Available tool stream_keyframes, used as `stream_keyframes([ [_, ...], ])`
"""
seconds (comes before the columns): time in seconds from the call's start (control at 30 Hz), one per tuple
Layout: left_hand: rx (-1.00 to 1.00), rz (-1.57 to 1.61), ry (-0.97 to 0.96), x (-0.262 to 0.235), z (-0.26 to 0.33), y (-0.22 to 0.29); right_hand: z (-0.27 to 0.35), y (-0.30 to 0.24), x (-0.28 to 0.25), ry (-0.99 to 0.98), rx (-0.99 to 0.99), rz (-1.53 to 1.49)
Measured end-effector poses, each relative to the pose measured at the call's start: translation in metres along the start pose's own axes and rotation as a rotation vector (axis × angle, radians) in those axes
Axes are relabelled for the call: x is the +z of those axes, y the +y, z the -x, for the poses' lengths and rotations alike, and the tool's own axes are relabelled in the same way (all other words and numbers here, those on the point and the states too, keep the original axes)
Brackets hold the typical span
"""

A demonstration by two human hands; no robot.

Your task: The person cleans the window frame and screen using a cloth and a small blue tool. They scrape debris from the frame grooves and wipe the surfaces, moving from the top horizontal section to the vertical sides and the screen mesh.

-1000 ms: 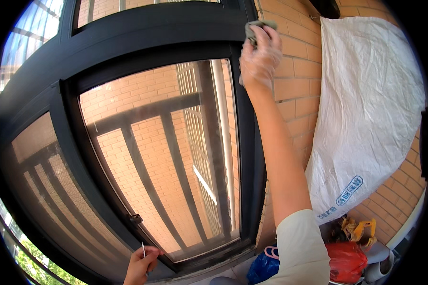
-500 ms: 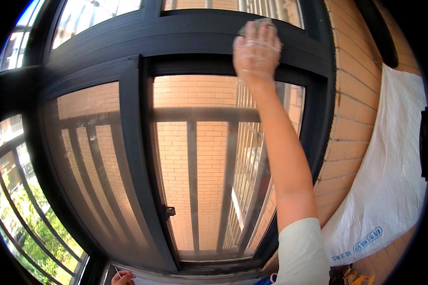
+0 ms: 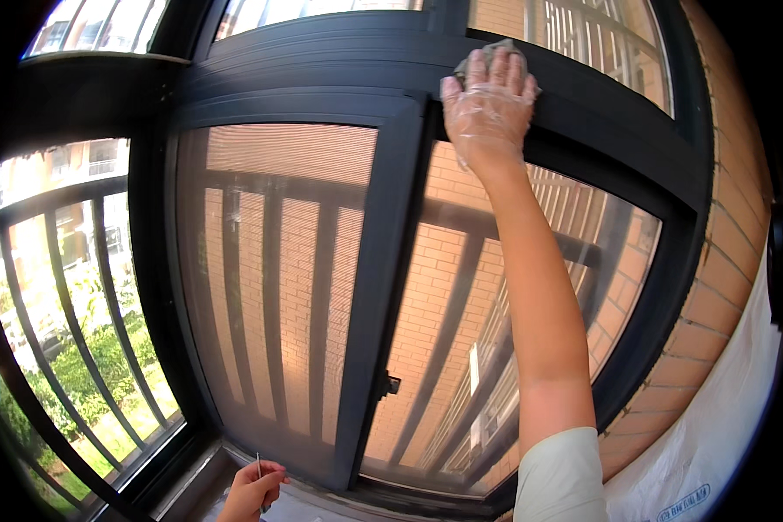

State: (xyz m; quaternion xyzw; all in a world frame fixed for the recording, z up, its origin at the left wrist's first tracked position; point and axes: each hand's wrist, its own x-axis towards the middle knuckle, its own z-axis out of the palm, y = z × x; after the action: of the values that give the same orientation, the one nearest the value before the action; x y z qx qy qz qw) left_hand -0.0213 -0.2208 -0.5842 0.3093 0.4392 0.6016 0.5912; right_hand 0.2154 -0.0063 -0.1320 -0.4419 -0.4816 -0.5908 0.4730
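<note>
My right hand (image 3: 490, 109), in a clear plastic glove, is stretched up against the dark crossbar of the window frame (image 3: 339, 65). Under its fingers a crumpled greyish cloth (image 3: 511, 52) is pressed to the bar; most of it is hidden by the hand. Low in the view, near the sill, my left hand (image 3: 254, 492) is closed with thumb and fingers pinched round a thin, dark, stick-like thing (image 3: 258, 467). What that thing is cannot be made out.
Below the crossbar are a mesh screen panel (image 3: 274, 287) and a glass pane (image 3: 444, 287) with a small dark latch (image 3: 391, 384). Railings (image 3: 65, 261) show through the left window. A brick wall (image 3: 729, 261) and white plastic sheeting (image 3: 696, 461) lie on the right.
The view has swung left, so the window sits further right. My right hand and the cloth have shifted left along the crossbar. More of my left hand now shows.
</note>
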Motion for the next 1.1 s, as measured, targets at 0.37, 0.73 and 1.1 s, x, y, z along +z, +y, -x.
stream_keyframes([
  [0.37,0.550,-0.249,0.005,-0.071,-0.072,0.087,-0.035,-0.180,0.018,-0.208,-0.430,-0.082],
  [0.73,1.254,-0.728,0.329,-0.209,-0.184,0.228,-0.066,-0.364,0.058,-0.173,-0.507,-0.222],
  [1.1,1.201,-0.908,0.251,-0.292,-0.180,0.221,-0.092,-0.452,0.089,-0.057,-0.612,-0.291],
])
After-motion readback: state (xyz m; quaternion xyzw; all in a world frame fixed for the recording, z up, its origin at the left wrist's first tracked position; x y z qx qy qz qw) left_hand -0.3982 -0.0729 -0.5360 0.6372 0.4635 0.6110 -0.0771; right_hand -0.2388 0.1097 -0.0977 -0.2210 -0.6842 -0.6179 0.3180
